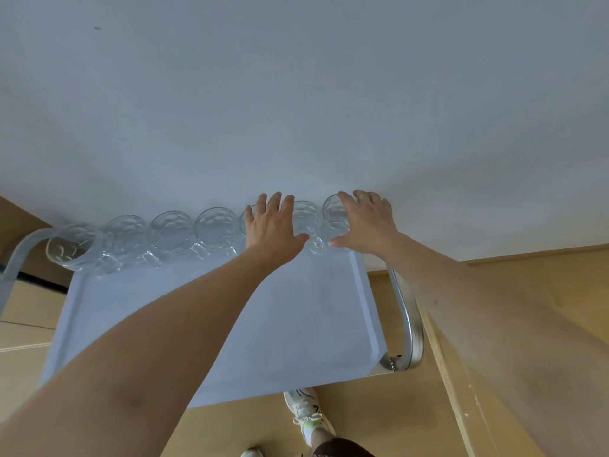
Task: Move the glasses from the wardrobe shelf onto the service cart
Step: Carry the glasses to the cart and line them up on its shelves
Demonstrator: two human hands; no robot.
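Observation:
A row of several clear dimpled glasses with handles (216,225) stands along the far edge of the white service cart (230,324), against the wall. My left hand (272,225) lies palm down with its fingers spread over one glass, whose rim shows by the little finger (245,222). My right hand (365,222) rests with straight fingers on the rightmost glass (333,211), its thumb at the glass's near side. One glass (306,216) stands between my two hands. The wardrobe shelf is not in view.
A pale wall (296,94) rises directly behind the cart. The cart's steel handle bar (408,318) curves along its right side, with another bar (19,255) at the left. Wooden floor (395,417) and my shoe (304,410) show below.

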